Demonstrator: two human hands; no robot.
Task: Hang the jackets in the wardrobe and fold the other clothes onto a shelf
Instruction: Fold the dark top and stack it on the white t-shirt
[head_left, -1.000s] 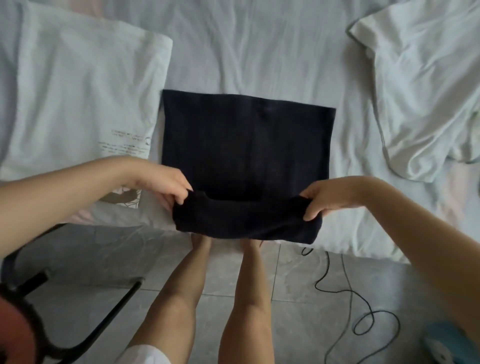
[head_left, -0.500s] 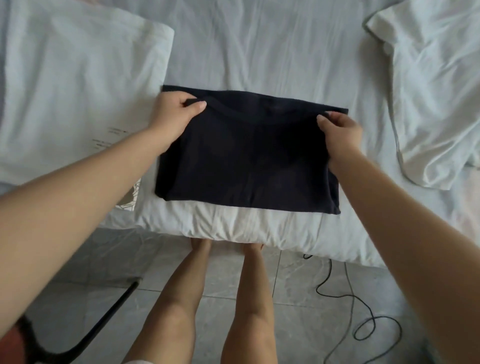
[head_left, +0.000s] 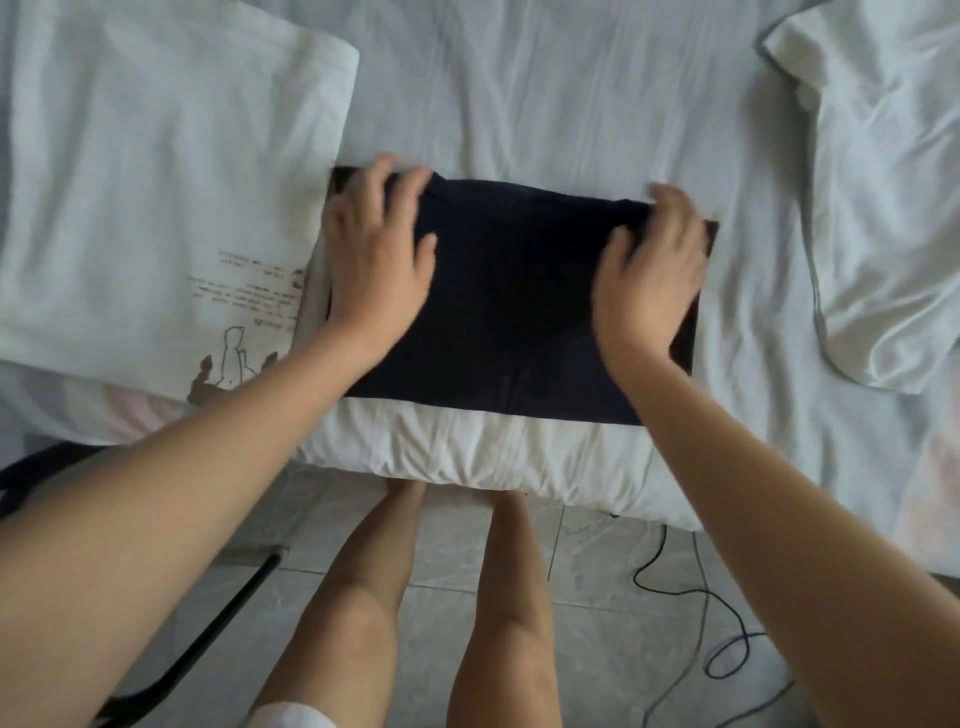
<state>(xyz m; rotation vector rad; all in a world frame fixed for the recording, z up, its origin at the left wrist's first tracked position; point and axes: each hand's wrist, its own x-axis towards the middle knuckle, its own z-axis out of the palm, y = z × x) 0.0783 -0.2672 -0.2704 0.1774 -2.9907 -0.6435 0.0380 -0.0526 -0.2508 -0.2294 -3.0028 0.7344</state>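
Observation:
A dark navy garment (head_left: 519, 312) lies folded into a rectangle on the white bed (head_left: 545, 93), close to the near edge. My left hand (head_left: 374, 260) rests flat on its left part, fingers spread and reaching the far left corner. On the right part lies my right hand (head_left: 649, 270), palm down, with its fingertips at the far edge; it is slightly blurred. Neither hand pinches the cloth.
A folded white T-shirt with a brown print (head_left: 156, 208) lies left of the dark garment. A crumpled white garment (head_left: 883, 208) is spread at the right. On the tiled floor below are a black cable (head_left: 722, 623) and a black chair frame (head_left: 208, 639).
Both hands lifted the garment's near edge, carried it to the far edge and folded it in half. They have now let go of the corners and lie flat on the cloth.

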